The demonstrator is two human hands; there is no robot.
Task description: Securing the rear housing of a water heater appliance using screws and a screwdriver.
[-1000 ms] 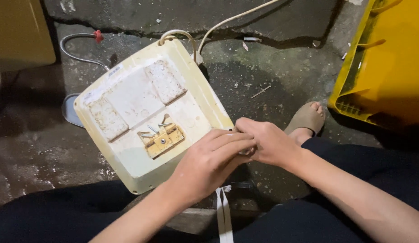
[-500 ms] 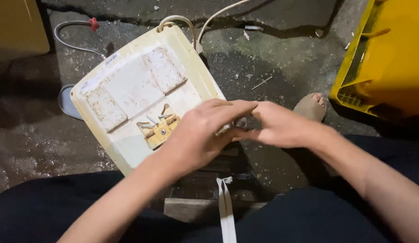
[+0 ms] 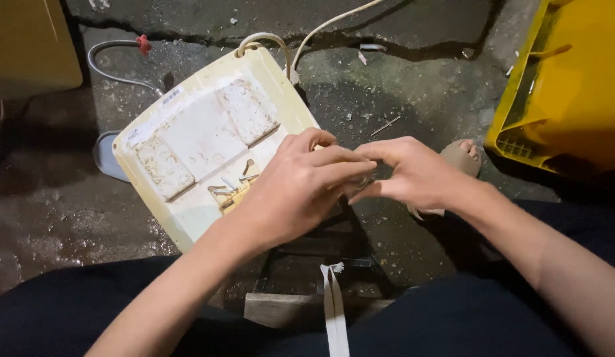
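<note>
Fingertips of the left hand (image 3: 301, 188) and right hand (image 3: 413, 175) were pressed together, pinching something small and hidden, just off the right edge of the cream panel (image 3: 208, 132); its brass clip (image 3: 231, 195) lay left of the fingers, nearer the left hand

Cracked concrete floor (image 3: 413, 99): cream panel (image 3: 208, 132), yellow crate (image 3: 565, 86), possibly nail (image 3: 385, 125).

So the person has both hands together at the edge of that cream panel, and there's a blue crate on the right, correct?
Not quite: the crate on the right is yellow, not blue, as the head view shows. The rest holds: the left hand and right hand meet at the edge of the cream panel.
</note>
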